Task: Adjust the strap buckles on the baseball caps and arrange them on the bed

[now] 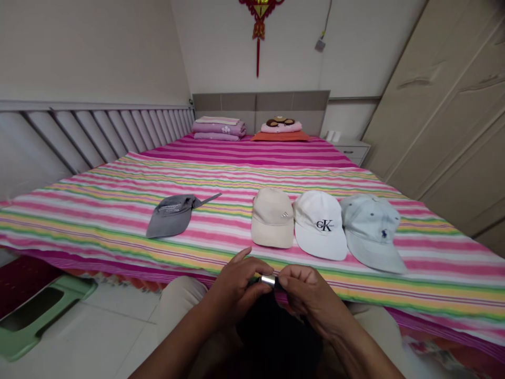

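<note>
Over my lap, my left hand (pixel 248 284) pinches a shiny metal buckle (pixel 268 280) between thumb and fingers. My right hand (pixel 305 292) is closed on the short black strap (pixel 278 284) at the buckle's right side. Below both hands lies a black cloth item (pixel 272 331), too dark to show its shape. Just beyond my hands, a beige cap (pixel 272 218), a white cap (pixel 320 226) and a pale blue cap (pixel 371 231) sit side by side on the bed. A grey cap (pixel 171 216) rests apart at the left, its strap stretched out loose.
The bed (pixel 130 189) has a striped cover. Folded purple bedding (pixel 219 129) and a pink pillow (pixel 281 127) lie by the headboard (pixel 292 105). A metal railing (pixel 118 131) runs along the left. A green stool (pixel 51 310) stands on the floor; a nightstand (pixel 351 150) is at the back right.
</note>
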Demonstrator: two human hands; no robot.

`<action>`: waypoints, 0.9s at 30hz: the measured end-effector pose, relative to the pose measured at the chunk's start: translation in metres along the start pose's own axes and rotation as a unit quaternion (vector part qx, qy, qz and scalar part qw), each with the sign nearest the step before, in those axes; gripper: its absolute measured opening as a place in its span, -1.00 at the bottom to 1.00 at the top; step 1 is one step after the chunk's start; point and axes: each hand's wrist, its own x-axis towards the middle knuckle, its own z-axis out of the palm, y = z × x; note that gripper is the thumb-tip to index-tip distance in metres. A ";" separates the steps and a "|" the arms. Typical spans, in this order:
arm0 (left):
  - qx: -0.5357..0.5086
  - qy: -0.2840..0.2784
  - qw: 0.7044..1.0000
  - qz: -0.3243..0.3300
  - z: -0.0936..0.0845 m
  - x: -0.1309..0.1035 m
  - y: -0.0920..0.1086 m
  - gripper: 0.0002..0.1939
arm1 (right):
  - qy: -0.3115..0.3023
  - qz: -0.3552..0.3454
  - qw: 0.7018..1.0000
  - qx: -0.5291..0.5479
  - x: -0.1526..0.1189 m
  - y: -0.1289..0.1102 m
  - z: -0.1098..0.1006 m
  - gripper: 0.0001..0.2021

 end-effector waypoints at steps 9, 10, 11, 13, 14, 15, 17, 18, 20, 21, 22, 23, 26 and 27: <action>-0.003 -0.006 1.000 0.007 0.003 -0.001 -0.002 -0.83 | -0.039 -0.029 0.999 -0.009 0.000 0.003 -0.001 -0.70; -0.005 -0.006 1.000 0.003 0.003 -0.002 -0.002 -0.83 | -0.044 -0.031 0.999 -0.007 -0.001 0.003 -0.002 -0.73; -0.009 -0.006 1.000 0.001 0.004 -0.002 -0.003 -0.83 | -0.045 -0.034 0.998 -0.001 -0.001 0.003 -0.003 -0.75; -0.016 -0.007 1.000 -0.001 0.004 -0.002 -0.003 -0.83 | -0.043 -0.042 0.998 0.013 -0.001 0.004 -0.006 -0.77; -0.018 -0.008 1.000 0.000 0.004 -0.002 -0.003 -0.83 | -0.043 -0.045 0.998 0.017 -0.001 0.004 -0.006 -0.77; -0.019 -0.009 1.000 0.002 0.004 -0.002 -0.003 -0.84 | -0.047 -0.048 0.998 0.018 -0.001 0.004 -0.007 -0.77; -0.023 -0.012 1.000 0.009 0.005 -0.001 -0.003 -0.84 | -0.056 -0.051 0.997 0.013 0.000 0.004 -0.007 -0.78; -0.025 -0.015 0.999 0.013 0.005 -0.001 -0.003 -0.85 | -0.059 -0.052 0.997 0.008 0.000 0.004 -0.007 -0.77; -0.032 -0.023 0.999 0.019 0.005 0.000 -0.003 -0.86 | -0.066 -0.052 0.996 -0.007 0.001 0.003 -0.006 -0.75; -0.037 -0.026 0.999 0.021 0.005 0.000 -0.003 -0.86 | -0.066 -0.050 0.996 -0.015 0.001 0.003 -0.005 -0.74; -0.042 -0.028 0.998 0.022 0.005 0.000 -0.004 -0.87 | -0.066 -0.047 0.996 -0.022 0.001 0.002 -0.005 -0.73; -0.048 -0.029 0.998 0.021 0.005 0.000 -0.005 -0.87 | -0.066 -0.044 0.997 -0.027 0.000 0.002 -0.006 -0.72; -0.076 -0.021 0.997 0.013 0.005 -0.001 -0.009 -0.87 | -0.075 -0.028 0.996 -0.036 -0.001 0.001 -0.009 -0.73; -0.089 -0.017 0.996 0.008 0.005 -0.002 -0.011 -0.87 | -0.080 -0.023 0.996 -0.038 -0.001 0.001 -0.010 -0.73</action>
